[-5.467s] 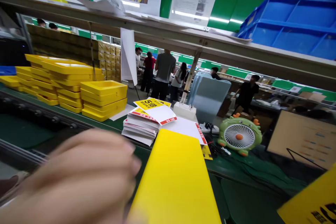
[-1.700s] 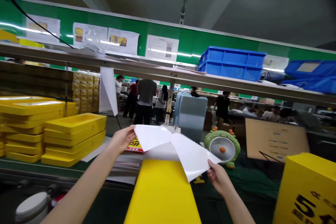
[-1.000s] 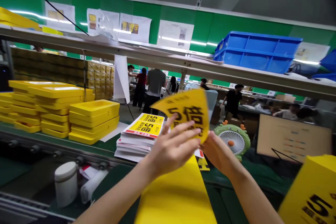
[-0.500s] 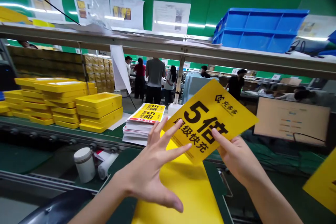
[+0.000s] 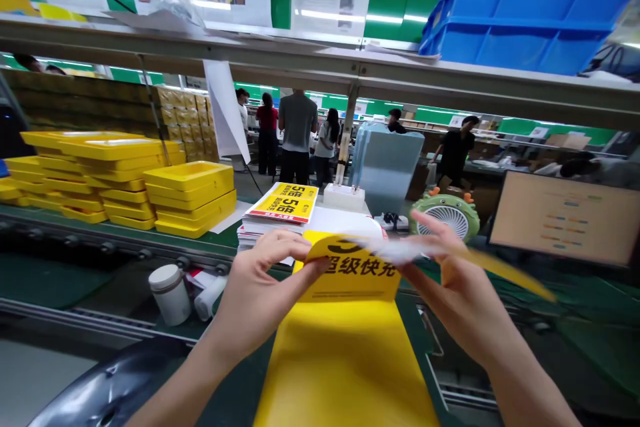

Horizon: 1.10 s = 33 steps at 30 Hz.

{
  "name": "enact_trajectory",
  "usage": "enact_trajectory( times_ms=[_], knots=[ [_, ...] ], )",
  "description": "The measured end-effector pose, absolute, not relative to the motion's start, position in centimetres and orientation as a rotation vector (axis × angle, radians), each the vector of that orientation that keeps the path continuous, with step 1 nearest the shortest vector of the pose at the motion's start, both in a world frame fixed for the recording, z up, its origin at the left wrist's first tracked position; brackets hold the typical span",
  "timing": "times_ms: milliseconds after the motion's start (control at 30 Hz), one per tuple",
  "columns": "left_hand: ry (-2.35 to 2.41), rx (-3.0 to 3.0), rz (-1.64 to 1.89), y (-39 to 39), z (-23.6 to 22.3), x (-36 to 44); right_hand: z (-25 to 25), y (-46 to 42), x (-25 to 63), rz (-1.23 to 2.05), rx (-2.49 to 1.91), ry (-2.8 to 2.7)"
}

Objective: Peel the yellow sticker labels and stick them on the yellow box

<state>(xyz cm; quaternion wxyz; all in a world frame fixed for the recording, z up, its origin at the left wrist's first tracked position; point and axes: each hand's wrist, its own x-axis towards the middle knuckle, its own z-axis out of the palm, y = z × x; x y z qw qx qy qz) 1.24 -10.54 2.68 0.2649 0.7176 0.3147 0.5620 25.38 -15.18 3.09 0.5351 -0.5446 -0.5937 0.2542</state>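
A yellow printed card [image 5: 357,280] with black lettering stands bent above a smooth yellow surface [image 5: 345,360], its lower edge close to or touching it. My left hand [image 5: 270,280] pinches the card's left side between thumb and fingers. At its right side, my right hand [image 5: 445,280] is closed with thumb and fingers at the card's upper edge. Motion smears a whitish patch between the hands and a yellow strip [image 5: 510,273] beyond my right fingers; whether that strip belongs to the same card I cannot tell. Just behind lies a stack of printed sheets [image 5: 283,203].
Yellow trays [image 5: 193,197] stand in piles at left. A white jar [image 5: 170,293] sits near the rail. Behind my right hand is a green fan [image 5: 445,213], beside a monitor [image 5: 565,220]. A blue crate [image 5: 520,20] rests on the overhead shelf. People [image 5: 297,133] stand beyond.
My left hand has gone from spread fingers to pinching the card. The card has come down, levelled and bent, and the fan it had covered now shows. The view has shifted slightly downward.
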Motion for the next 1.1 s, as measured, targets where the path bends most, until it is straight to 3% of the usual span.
enact_trajectory(
  times_ms=[233,367,1100],
  knots=[
    [0.981,1.727,0.99,-9.7,0.7,0.3,1.0,-14.3,26.3,1.158,-1.217,-1.282],
    [1.038,1.715,0.909,-9.8,-1.2,-0.1,-0.6,-13.8,25.9,1.34,-1.186,-1.237],
    [1.185,1.756,0.892,-9.6,-2.4,0.1,-2.9,-13.2,25.8,1.338,-1.189,-1.217]
  ],
)
